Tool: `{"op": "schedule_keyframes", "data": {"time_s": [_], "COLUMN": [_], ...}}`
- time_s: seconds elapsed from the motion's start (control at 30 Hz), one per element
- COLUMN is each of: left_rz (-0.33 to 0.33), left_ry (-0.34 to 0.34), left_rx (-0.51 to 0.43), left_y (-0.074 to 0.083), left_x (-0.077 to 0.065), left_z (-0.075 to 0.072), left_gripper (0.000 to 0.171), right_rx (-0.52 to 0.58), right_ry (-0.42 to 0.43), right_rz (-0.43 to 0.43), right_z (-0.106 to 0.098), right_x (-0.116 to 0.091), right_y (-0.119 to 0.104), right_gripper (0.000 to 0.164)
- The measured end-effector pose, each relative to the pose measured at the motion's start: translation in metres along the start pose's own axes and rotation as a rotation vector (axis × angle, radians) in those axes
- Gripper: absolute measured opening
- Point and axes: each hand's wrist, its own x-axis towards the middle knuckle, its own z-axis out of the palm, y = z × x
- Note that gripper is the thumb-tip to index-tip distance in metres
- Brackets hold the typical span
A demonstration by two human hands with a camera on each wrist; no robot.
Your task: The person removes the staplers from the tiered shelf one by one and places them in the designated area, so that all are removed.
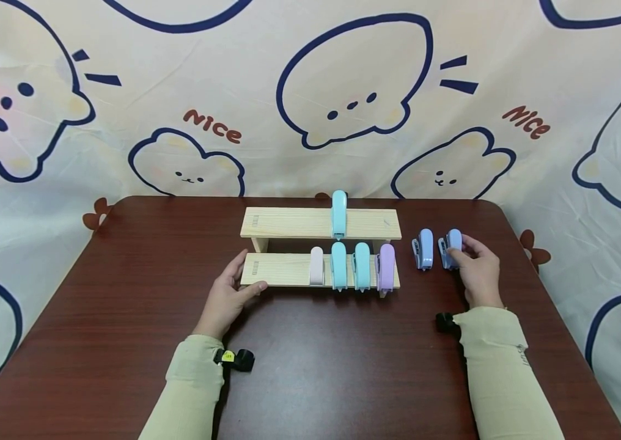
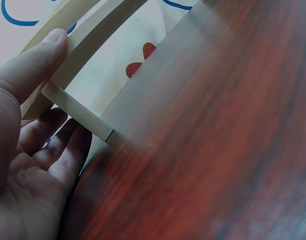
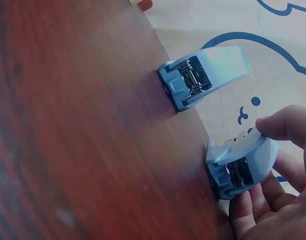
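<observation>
A two-step wooden rack (image 1: 283, 269) stands on the table. My left hand (image 1: 228, 296) grips its left end, with the thumb (image 2: 45, 57) on the lower board and the fingers behind and below. On the lower board sit a white stapler (image 1: 316, 266), two turquoise staplers (image 1: 338, 266) and a purple stapler (image 1: 385, 267). Another turquoise stapler (image 1: 339, 214) sits on the upper board. Right of the rack, my right hand (image 1: 478, 272) pinches a blue stapler (image 3: 250, 165) between thumb and fingers, close over the table. A second blue stapler (image 3: 208, 75) stands beside it.
The dark brown table (image 1: 332, 373) spreads around the rack, its far edge right behind. A cloth (image 1: 266, 73) printed with cartoon outlines hangs behind and at both sides. Black straps with small devices (image 1: 243, 360) sit at both wrists.
</observation>
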Motion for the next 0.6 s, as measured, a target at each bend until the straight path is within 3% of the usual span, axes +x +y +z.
{"op": "schedule_keyframes", "data": {"time_s": [0.6], "left_rz": [0.016], "left_ry": [0.000], "left_rx": [-0.003], "left_y": [0.0012], "left_x": [-0.0014], "left_z": [0.0000], "left_gripper": [0.095], "right_rx": [-0.032], "right_ry": [-0.023], "right_rz": [0.033], "right_z": [-0.0006], "right_x": [-0.0007], "right_y": [-0.0005], "right_gripper": [0.052]}}
